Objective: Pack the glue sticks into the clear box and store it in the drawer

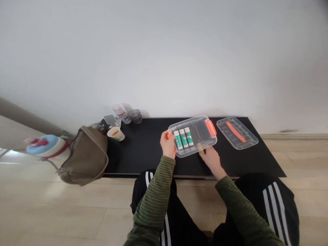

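Clear plastic box (pixel 192 136) lies between the hands, long axis slanting across the desk (pixel 143 153); left hand (pixel 167 144) grips its end, right hand (pixel 211 160) touches a yellow-tipped item (pixel 200 149) (grip unconfirmed).

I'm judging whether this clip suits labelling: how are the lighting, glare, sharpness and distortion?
In the head view, light is soft and even, with glare on the floor at far left; shadows under the box are faint; the glue sticks look slightly soft, their small print unreadable; the wide lens stretches the legs near the bottom edge; the top-right corner darkens.
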`<state>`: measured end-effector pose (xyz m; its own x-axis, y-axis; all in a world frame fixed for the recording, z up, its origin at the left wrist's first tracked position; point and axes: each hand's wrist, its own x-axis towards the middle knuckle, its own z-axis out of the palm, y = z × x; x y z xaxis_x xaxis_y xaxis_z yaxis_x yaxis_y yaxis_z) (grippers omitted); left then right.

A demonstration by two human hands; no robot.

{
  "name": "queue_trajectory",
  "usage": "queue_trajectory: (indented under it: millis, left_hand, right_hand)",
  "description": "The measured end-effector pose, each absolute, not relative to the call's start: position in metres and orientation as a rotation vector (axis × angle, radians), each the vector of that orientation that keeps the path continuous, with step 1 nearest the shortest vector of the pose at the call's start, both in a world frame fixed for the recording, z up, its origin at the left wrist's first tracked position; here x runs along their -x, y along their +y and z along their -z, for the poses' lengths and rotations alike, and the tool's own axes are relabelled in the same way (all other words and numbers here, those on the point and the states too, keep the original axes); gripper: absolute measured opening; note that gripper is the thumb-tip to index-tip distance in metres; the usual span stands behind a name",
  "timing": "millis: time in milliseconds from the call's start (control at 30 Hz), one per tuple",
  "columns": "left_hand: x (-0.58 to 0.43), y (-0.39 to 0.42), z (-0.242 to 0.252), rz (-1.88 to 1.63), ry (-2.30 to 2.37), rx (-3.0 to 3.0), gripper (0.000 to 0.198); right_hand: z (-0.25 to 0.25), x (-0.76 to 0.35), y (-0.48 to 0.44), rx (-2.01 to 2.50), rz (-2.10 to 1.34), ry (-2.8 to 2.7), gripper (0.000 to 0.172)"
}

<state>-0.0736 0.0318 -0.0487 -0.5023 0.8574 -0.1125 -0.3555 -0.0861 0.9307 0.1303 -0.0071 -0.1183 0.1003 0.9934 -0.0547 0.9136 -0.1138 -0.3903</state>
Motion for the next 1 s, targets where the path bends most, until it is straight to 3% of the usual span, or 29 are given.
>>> queue_trajectory:
  millis: [233,367,567,767,900,1000]
  left_hand:
    - [0.074,0.032,0.047,-1.724,1.290,-0.605,0.032]
    - [0.073,0.031,0.046,-1.728,1.288,-0.591,0.031]
    - [0.073,0.031,0.044,-1.735,1.289,-0.586,0.032]
    - [0.071,0.029,0.043,-1.691,1.277,-0.637,0.031]
    - [0.069,0.026,0.044,-1.672,1.254,-0.660,0.030]
    - [0.068,0.025,0.044,-1.649,1.232,-0.684,0.029]
  right_hand:
    - [0.127,-0.138,-0.012,2.112,-0.488,-1.812,0.026]
    - [0.137,-0.158,-0.021,2.025,-0.563,-1.450,0.027]
    - [0.115,-0.175,-0.033,1.663,-0.224,-0.886,0.039]
    - [0.045,-0.152,-0.011,1.512,-0.129,-1.378,0.036]
    - [0.024,-0.130,0.016,1.846,-0.221,-1.911,0.024]
    - [0.027,-0.119,0.033,2.142,-0.328,-2.134,0.027]
